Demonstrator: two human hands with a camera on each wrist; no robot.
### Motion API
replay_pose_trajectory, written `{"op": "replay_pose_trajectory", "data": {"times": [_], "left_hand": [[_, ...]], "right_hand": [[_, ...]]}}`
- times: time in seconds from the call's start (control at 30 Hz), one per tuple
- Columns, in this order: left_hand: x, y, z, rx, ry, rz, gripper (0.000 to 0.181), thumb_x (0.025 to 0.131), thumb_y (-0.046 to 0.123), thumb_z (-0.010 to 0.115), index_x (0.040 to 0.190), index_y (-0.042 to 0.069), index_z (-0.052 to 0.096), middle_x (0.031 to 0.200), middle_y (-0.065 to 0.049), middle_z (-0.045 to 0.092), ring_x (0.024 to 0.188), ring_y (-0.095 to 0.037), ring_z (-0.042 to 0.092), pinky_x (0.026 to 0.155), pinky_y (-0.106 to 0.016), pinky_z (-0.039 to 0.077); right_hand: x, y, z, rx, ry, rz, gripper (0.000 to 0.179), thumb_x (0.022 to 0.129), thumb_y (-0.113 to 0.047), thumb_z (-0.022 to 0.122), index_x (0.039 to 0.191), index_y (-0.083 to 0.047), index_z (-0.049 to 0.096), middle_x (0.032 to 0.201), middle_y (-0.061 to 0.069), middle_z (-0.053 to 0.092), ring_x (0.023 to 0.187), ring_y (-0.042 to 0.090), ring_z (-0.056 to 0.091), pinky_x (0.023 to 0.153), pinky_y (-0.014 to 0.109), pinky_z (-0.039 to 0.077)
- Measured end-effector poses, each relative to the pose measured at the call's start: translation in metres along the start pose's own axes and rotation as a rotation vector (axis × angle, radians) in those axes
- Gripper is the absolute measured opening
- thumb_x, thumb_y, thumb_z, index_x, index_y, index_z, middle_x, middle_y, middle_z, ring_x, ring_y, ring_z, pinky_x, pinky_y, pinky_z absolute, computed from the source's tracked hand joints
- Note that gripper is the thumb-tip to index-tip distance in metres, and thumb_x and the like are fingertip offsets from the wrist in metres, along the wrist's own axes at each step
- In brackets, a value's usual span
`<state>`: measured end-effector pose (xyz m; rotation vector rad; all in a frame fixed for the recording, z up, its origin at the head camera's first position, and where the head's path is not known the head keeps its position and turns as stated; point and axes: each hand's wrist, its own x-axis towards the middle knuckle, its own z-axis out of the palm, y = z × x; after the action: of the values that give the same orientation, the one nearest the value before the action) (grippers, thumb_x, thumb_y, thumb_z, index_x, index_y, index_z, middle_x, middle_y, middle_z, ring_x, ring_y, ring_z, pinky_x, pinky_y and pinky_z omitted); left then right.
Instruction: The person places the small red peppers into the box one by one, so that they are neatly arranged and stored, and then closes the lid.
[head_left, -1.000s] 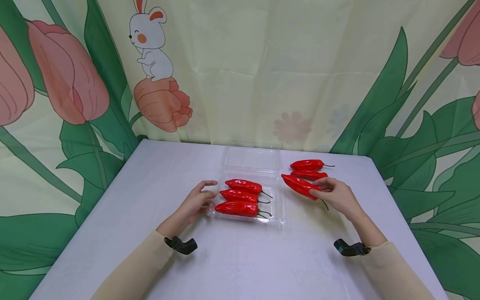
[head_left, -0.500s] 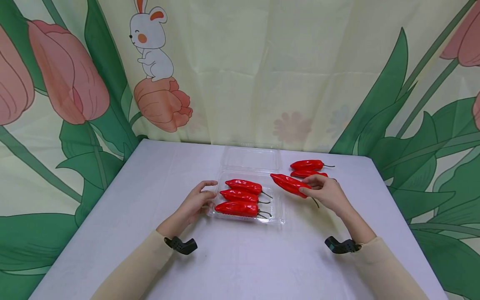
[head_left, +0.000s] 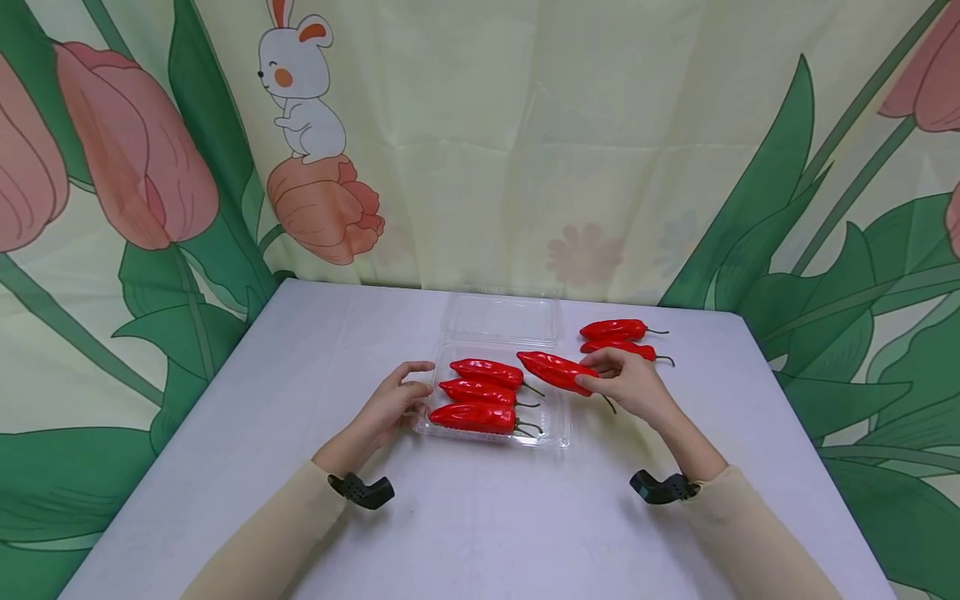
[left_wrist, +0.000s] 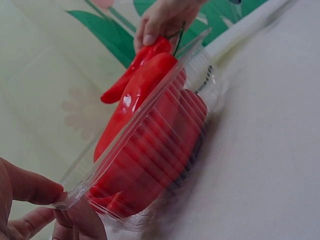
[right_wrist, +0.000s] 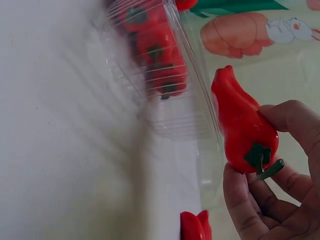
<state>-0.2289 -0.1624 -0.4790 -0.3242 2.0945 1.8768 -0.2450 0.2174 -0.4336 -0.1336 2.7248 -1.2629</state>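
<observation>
A clear plastic clamshell box lies with its lid folded back. Inside its tray are 3 glossy red chili peppers, side by side with their green stems to the right. My left hand pinches the box's left rim between thumb and fingers, as the left wrist view shows. Over the tray's right side, my right hand holds another red pepper near its stem end, tip pointing left. In the right wrist view thumb and fingers close round that pepper beside the tray wall.
Two more red peppers, a far one and a nearer one, lie to the right of the box. The white-covered table ends at a printed curtain behind. Each wrist wears a black band with a camera.
My right hand has carried its pepper leftward, from beside the box to over the tray's right side. The loose pepper's stem has come into view. My left hand has stayed at the rim.
</observation>
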Motion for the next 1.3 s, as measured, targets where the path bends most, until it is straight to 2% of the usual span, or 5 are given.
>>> {"op": "replay_pose_trajectory", "data": {"times": [0.23,0.5,0.73,1.13,1.3], "left_hand": [[0.000,-0.001,-0.001,0.009,-0.004,0.015,0.049,0.099,0.017,0.062,0.146,0.017,0.050,0.103,-0.011,0.065,0.067,-0.016,0.054,0.060,-0.023,0.048],[0.000,-0.001,0.000,-0.005,-0.001,-0.004,0.048,0.098,0.017,0.062,0.145,0.018,0.051,0.103,-0.010,0.064,0.067,-0.017,0.054,0.061,-0.023,0.049],[0.001,-0.001,0.000,0.002,0.004,-0.005,0.048,0.098,0.017,0.062,0.145,0.018,0.051,0.103,-0.010,0.064,0.067,-0.017,0.055,0.061,-0.023,0.050],[-0.002,-0.001,0.002,0.007,0.016,-0.005,0.049,0.098,0.017,0.062,0.146,0.019,0.050,0.108,-0.012,0.062,0.070,-0.018,0.055,0.061,-0.024,0.048],[-0.001,-0.001,0.002,0.000,0.019,0.001,0.047,0.098,0.017,0.062,0.144,0.018,0.052,0.102,-0.010,0.063,0.069,-0.018,0.055,0.061,-0.024,0.048]], "right_hand": [[0.004,-0.006,0.010,-0.003,-0.022,-0.014,0.048,0.088,-0.029,0.082,0.127,-0.006,0.068,0.119,0.018,0.071,0.104,0.030,0.065,0.079,0.034,0.060],[0.007,-0.015,0.019,0.013,-0.045,-0.032,0.044,0.088,-0.030,0.082,0.123,-0.007,0.069,0.116,0.015,0.072,0.101,0.028,0.066,0.077,0.032,0.059],[0.008,-0.028,0.031,0.021,-0.090,-0.087,0.040,0.088,-0.028,0.081,0.120,-0.008,0.071,0.111,0.011,0.073,0.097,0.025,0.067,0.077,0.033,0.059],[0.010,-0.044,0.051,0.043,-0.130,-0.120,0.033,0.088,-0.027,0.080,0.115,-0.011,0.073,0.105,0.006,0.074,0.093,0.022,0.067,0.076,0.032,0.059],[0.011,-0.047,0.058,0.040,-0.144,-0.104,0.033,0.087,-0.027,0.080,0.115,-0.012,0.073,0.107,0.005,0.073,0.095,0.022,0.066,0.077,0.032,0.058]]}}
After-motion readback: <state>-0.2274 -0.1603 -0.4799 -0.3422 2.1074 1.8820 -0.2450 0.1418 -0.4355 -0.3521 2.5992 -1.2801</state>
